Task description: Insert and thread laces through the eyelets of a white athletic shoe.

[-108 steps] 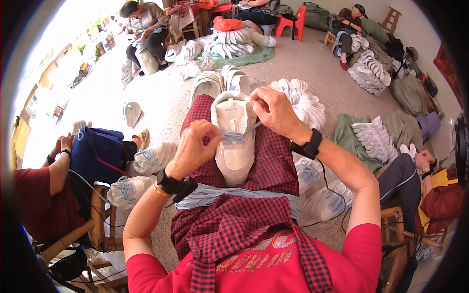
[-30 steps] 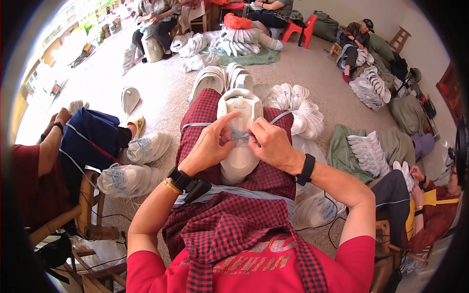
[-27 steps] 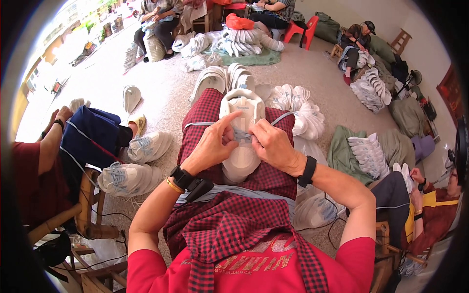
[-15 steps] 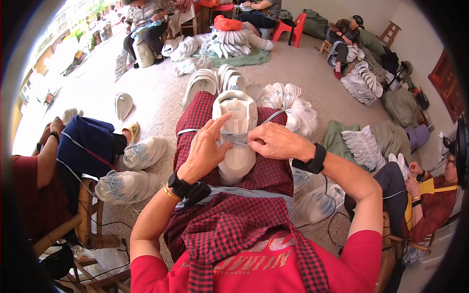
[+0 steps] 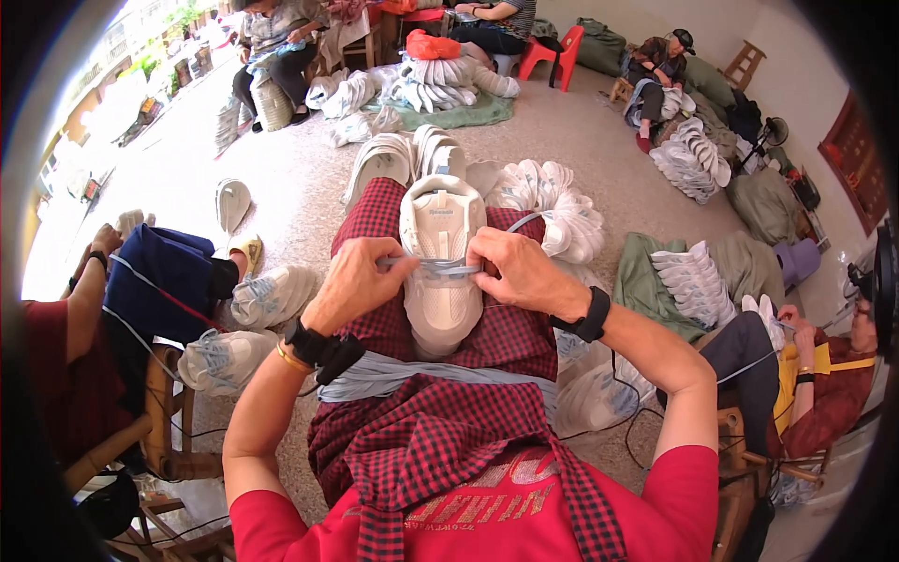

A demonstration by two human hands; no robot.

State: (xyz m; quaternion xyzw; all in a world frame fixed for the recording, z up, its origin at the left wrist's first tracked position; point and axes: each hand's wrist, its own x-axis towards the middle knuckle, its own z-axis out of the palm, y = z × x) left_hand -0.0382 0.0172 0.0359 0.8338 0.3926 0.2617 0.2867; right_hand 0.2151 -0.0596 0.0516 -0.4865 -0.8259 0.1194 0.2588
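Note:
A cream shoe upper (image 5: 444, 323) rests between my thighs, its toe toward me and its ankle opening away. A pale blue-grey shoelace (image 5: 440, 267) runs across its lower throat. My left hand (image 5: 370, 276) pinches the lace at the shoe's left side. At the right side, my right hand (image 5: 520, 272) is closed on the lace, its fingertips close to the eyelets. The lace's free end arcs over my right thigh beyond the hand. A bundle of blue-grey laces (image 5: 421, 377) lies across my lap on the red checked apron (image 5: 440, 440).
Stacked white uppers (image 5: 382, 159) stand beyond my knees, and fanned ones (image 5: 567, 220) lie to their right. Laced shoes (image 5: 229, 361) sit at my left. Co-workers sit on both sides and at the back. White uppers (image 5: 698, 286) rest on a green sack (image 5: 646, 281). Dark cables (image 5: 632, 421) trail at my right.
My left hand has gone from spread fingers over the shoe to a pinch on the lace at its left side. My right hand stays at the lace, slightly further left.

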